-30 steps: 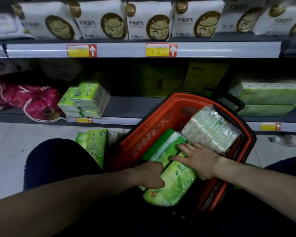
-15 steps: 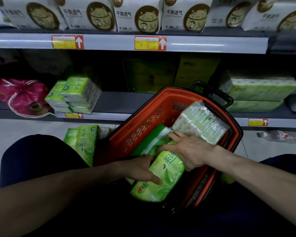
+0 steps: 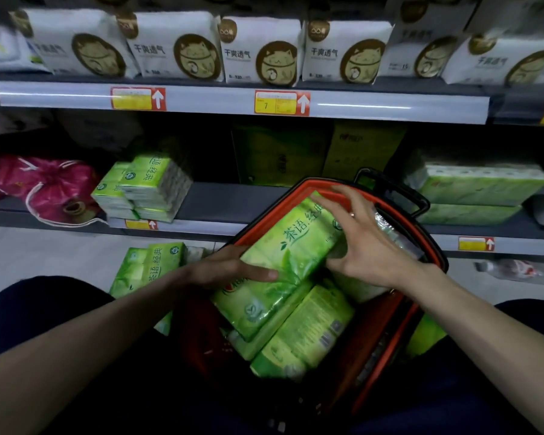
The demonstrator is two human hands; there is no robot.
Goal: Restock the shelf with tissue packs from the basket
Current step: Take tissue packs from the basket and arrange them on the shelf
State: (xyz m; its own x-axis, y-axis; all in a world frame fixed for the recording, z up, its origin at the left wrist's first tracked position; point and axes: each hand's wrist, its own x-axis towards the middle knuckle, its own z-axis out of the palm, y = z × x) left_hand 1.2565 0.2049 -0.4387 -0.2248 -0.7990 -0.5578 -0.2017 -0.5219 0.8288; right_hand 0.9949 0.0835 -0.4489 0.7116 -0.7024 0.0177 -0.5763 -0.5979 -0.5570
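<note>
Green tissue pack (image 3: 283, 262), plastic-wrapped, leaf print + Chinese lettering: held by both hands over orange basket (image 3: 438, 250). It is tilted, upper end toward the shelf, lower end toward the person, lying partly on other packs beneath.

Left hand (image 3: 230, 271): grips the pack's lower left edge, one digit laid across the front face, rest hidden under the pack.

Right hand (image 3: 358, 243): fingers spread over the upper right end, thumb pressed to the near side; holds the pack.

Basket: black handle (image 3: 416, 199) folded to the far side; sits btwn the person's dark-clad knees. Contents: more green packs (image 3: 308, 334) under the held one; clear-wrapped pack (image 3: 393, 237) by the right wall, mostly hidden behind the right hand.

Lower shelf (image 3: 226, 200):
- small stack of green packs (image 3: 145, 188), left of centre
- pink drawstring bag (image 3: 54, 189), further left
- large pale-green packs (image 3: 481, 183), two high, at right
- cardboard boxes (image 3: 358, 149) at back, in shade

Floor: upright green packs (image 3: 151, 268) just left of the basket, beside the left forearm.

Upper shelf: row of white bags w/ brown cat print (image 3: 264, 51); red-and-yellow price tags (image 3: 281, 103) on the edge strip.
</note>
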